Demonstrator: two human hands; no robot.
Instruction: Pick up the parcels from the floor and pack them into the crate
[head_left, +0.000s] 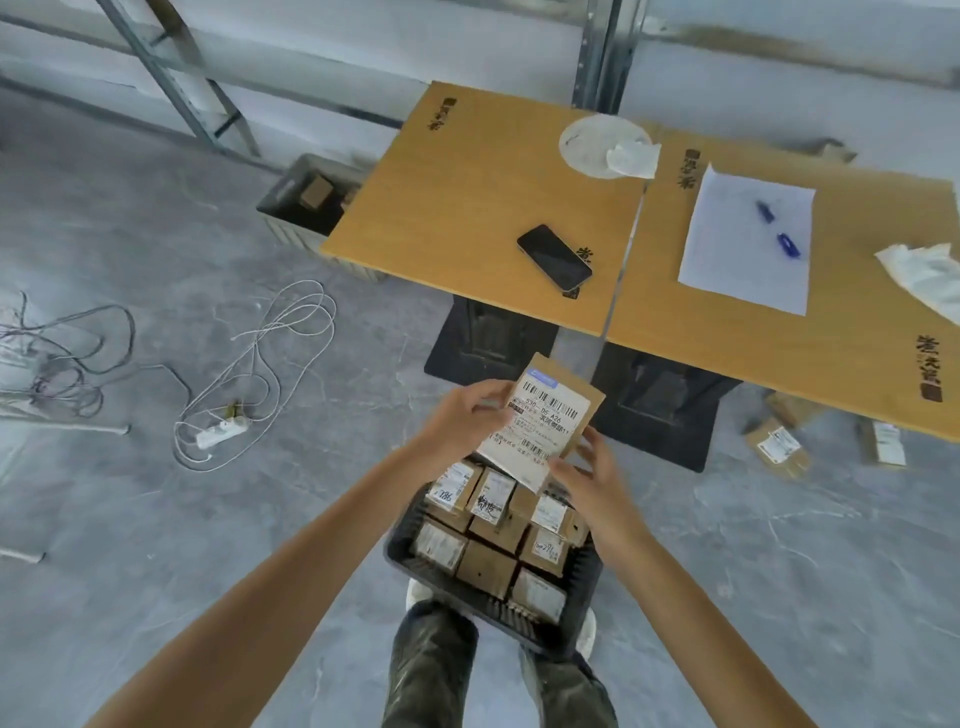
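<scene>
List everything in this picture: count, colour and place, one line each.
held parcel: one, brown with white label, above the black crate
black crate: one, black, on the floor at the person's feet
packed parcels: about ten, brown, inside the black crate
floor parcels: at least three, brown, under the right table
tables: two, tan, side by side
phone: one, black, left table
paper sheet: one, white, right table
pen pieces: two, blue, on the paper sheet
power strip: one, white, floor at left
grey crate: one, grey, behind the left table
left hand: grips the held parcel's upper left
right hand: holds its lower right
</scene>
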